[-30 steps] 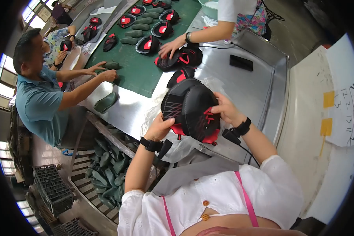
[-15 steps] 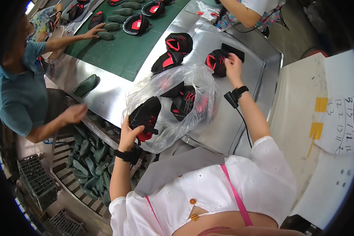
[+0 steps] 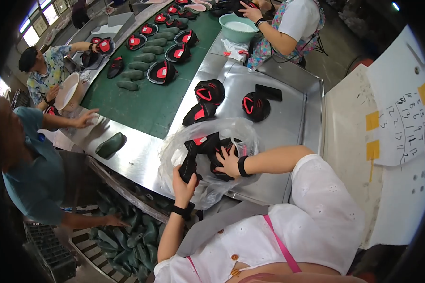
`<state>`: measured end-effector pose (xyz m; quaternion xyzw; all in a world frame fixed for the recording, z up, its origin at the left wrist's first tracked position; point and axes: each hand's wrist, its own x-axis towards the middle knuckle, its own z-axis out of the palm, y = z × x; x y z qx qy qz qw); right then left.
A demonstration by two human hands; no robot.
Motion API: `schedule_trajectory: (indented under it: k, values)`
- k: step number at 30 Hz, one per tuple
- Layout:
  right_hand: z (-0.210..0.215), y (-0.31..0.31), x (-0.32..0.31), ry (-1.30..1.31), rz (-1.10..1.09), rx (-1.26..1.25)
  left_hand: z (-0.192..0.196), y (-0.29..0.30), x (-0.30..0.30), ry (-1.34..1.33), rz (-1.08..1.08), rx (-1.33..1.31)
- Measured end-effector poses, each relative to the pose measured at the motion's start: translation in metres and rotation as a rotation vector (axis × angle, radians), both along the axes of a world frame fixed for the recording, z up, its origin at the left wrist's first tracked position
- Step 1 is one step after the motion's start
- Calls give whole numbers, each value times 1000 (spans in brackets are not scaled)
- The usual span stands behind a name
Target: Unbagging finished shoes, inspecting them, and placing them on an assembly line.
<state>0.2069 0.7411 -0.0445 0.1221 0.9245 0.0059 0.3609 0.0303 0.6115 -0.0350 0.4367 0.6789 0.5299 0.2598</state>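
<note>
My left hand (image 3: 183, 187) grips a black shoe upper (image 3: 189, 162) by its lower end, at the left side of a clear plastic bag (image 3: 172, 146). Inside the bag's mouth, my right hand (image 3: 227, 162) rests with fingers spread on another black shoe upper (image 3: 220, 173), partly hidden under it. A further black upper with a red lining (image 3: 204, 143) lies in the bag, above my hands. Beyond the bag on the metal table sits a single black and red shoe upper (image 3: 256, 107), apart from both hands.
Two black and red uppers (image 3: 209, 92) lie beyond the bag. A dark flat block (image 3: 269, 92) is near the table's raised edge. The green conveyor belt (image 3: 141, 101) carries uppers and green shoe lasts. A co-worker's hand (image 3: 115, 220) is over a heap of lasts (image 3: 132, 245) at left.
My right hand has left the single upper on the table and moved into the bag. My left hand's upper has turned more edge-on. The co-worker's lower hand has moved down to the lasts.
</note>
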Motion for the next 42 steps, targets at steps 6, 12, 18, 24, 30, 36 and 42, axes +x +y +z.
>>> schedule_trajectory:
  k: [6, 12, 18, 24, 30, 36, 42]
  values:
    - [-13, 0, -21, 23, -97, -2, 1, 10, 7, -17, -42, -73]
    - [5, 42, 22, 200, 22, -279, 7, 2, -6, 11, -4, -105]
    - [63, 116, 73, 522, -691, -1218, -25, -5, -21, -72, 36, -121]
    - [99, 100, 95, 947, -910, -1677, 42, 10, -10, -219, 200, 302]
    - [178, 39, 19, 1237, -203, -487, 111, 17, 2, 252, -220, 119]
    - [163, -26, -16, 1132, 56, -141, 93, 15, 5, -752, -319, 35]
    - [151, -28, -26, 1220, 127, -291, 92, 16, -7, -623, -247, 55]
